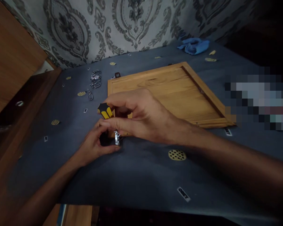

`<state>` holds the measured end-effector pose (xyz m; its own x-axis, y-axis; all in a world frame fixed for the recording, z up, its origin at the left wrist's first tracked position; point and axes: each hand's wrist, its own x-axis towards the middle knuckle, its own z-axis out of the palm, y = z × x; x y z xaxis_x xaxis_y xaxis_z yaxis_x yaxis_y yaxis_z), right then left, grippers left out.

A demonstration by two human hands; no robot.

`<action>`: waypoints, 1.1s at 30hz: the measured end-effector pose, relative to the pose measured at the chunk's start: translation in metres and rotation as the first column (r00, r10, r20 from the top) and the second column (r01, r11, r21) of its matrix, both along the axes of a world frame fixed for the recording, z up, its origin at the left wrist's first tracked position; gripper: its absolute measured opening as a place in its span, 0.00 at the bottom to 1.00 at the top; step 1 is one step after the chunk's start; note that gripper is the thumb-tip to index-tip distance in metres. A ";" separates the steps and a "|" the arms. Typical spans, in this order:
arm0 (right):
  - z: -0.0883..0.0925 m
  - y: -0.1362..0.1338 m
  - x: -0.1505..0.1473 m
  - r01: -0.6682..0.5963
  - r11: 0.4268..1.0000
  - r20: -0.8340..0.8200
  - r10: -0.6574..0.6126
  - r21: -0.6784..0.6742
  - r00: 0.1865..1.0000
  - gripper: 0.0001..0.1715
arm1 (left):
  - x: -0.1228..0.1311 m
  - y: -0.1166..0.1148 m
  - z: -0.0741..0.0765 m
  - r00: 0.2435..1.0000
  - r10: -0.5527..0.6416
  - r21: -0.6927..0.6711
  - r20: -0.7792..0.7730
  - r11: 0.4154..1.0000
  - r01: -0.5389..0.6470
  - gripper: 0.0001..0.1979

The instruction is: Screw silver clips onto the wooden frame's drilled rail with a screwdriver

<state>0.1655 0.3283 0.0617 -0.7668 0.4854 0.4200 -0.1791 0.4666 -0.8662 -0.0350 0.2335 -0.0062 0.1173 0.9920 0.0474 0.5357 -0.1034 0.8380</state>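
My right hand (143, 114) is closed around the yellow and black handle of a screwdriver (105, 110); its shaft is hidden behind the fingers. Just below it, my left hand (91, 146) pinches a small silver metal hook (117, 138) against the near left corner of a framed wooden panel (165, 91). The thumb touches the hook's lower end, and the fingers are partly covered by my right hand. The panel lies flat on the dark blue table cover beneath both hands. Whether the screwdriver's tip meets a screw cannot be seen.
Several similar metal hooks (95, 78) lie at the back left, with a single one (90, 94) nearer. A brown piece (117, 75) sits by the panel's far edge. A blue cloth (194, 46) rests at the back right, near a pixelated patch. Wooden furniture (14, 56) borders the left.
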 end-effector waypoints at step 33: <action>-0.004 -0.007 -0.009 0.100 0.995 -0.045 -0.099 0.022 0.994 0.13 | 0.003 0.000 0.006 0.998 0.051 -0.094 -0.047 0.994 -0.055 0.20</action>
<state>0.1563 0.3209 0.0578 -0.6955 0.5478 0.4650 -0.1682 0.5051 -0.8465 -0.0324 0.2336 -0.0002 0.0642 0.9966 -0.0517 0.5749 0.0054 0.8182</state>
